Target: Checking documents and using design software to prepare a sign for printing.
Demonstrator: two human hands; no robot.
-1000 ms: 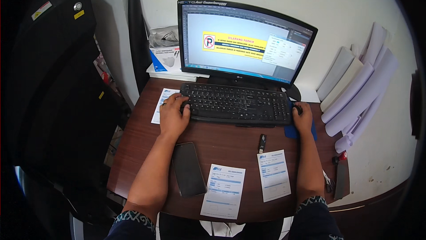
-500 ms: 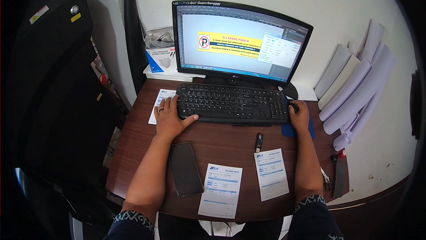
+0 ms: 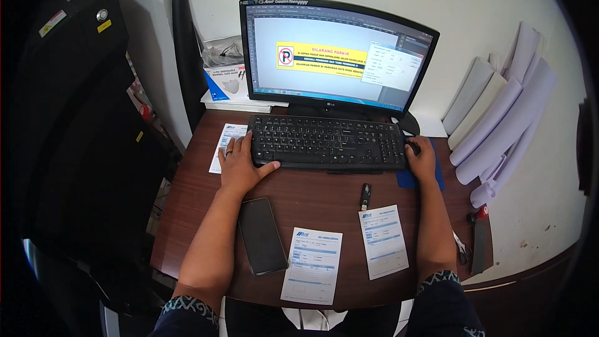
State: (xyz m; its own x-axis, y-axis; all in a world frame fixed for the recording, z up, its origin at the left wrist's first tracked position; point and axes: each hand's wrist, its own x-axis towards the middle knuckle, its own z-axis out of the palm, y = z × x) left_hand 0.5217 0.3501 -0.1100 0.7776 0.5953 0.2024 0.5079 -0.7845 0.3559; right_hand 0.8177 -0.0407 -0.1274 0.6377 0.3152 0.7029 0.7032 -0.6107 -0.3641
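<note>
My left hand (image 3: 238, 168) rests at the left end of a black keyboard (image 3: 327, 144), its fingers spread and the thumb along the near edge. Partly beneath that hand lies a white and blue form (image 3: 228, 134). At the keyboard's right end, my right hand (image 3: 422, 159) is curled over a dark computer mouse (image 3: 412, 148), mostly hidden by the fingers, on a blue mouse pad (image 3: 406, 180). Behind the keyboard stands a monitor (image 3: 337, 56) with a yellow no-parking banner design and a small dialog window on its screen.
On the brown desk (image 3: 187, 212) lie a dark-screened phone (image 3: 262, 237), two printed forms (image 3: 311, 266) and a black USB stick (image 3: 365, 197). Scissors (image 3: 461, 251) sit near the right edge. Rolled paper (image 3: 499, 119) leans on the wall; a mask box (image 3: 226, 81) stands behind left.
The whole view has shifted slightly. Both hands keep their places, the left at the keyboard and the right on the mouse.
</note>
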